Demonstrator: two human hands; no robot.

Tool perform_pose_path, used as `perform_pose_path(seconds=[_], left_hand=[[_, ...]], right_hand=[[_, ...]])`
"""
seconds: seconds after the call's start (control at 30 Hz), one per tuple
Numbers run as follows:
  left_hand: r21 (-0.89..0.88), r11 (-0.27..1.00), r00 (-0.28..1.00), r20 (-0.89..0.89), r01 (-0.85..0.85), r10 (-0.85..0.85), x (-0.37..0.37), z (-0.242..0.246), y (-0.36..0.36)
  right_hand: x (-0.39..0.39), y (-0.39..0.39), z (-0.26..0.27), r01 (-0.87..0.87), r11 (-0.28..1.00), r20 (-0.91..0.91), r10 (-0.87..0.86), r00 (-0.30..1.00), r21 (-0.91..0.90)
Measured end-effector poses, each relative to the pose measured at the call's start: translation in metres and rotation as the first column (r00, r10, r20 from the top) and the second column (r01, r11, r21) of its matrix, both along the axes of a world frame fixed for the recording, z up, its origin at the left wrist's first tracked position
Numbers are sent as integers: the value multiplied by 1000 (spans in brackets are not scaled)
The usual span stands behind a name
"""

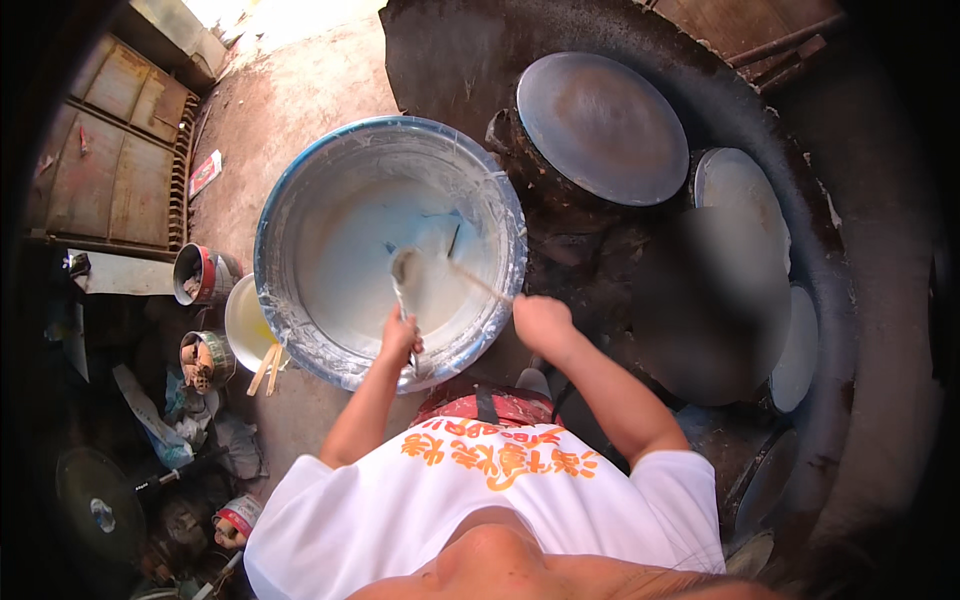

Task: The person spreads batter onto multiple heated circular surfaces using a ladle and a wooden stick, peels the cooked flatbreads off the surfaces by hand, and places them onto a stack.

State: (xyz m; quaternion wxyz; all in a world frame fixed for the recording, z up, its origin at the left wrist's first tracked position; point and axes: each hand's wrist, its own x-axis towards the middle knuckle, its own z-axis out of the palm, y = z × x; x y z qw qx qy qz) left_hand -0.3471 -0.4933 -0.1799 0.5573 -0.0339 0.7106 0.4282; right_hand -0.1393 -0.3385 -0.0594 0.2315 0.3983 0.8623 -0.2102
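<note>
A large blue-rimmed tub (280, 232) stands before me, its inner wall smeared with a whitish coating. A pale, wet batter-like mixture (337, 277) fills its lower part. My left hand (399, 339), over the near rim, grips the handle of a ladle (409, 268), whose bowl is over the mixture. Just beyond the tub's right rim, my right hand (545, 325) is closed around a thin wooden stick (484, 283) that slants inward towards the ladle. A narrow dark piece (454, 238) shows near the stick's far end; whether they join is unclear.
Round flat griddle-like plates (604, 127) line my right side, one pale-coated (742, 176); a dark blur covers part of them. At left stand a white bowl (241, 322), two wooden sticks (264, 371) and cans (206, 274) holding brown pieces. A rusty metal panel (124, 142) lies beyond.
</note>
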Motion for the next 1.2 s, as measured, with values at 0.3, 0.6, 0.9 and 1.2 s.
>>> perform_pose_path(seconds=[0.3,0.6,0.9,1.2], left_hand=[[131,987,911,411,-92,30,-7,18,14],[233,962,986,60,140,-158,-45,0,60],[43,907,668,692,-418,275,14,-46,73],[315,758,85,941,-571,-327,-8,133,18]], right_hand=[[-30,-60,16,217,973,12,-217,976,-71],[-26,-53,-4,642,737,-37,-662,748,-212],[-22,-83,-28,617,543,-118,-798,592,-569],[74,-60,64,251,303,-156,-866,474,-919]])
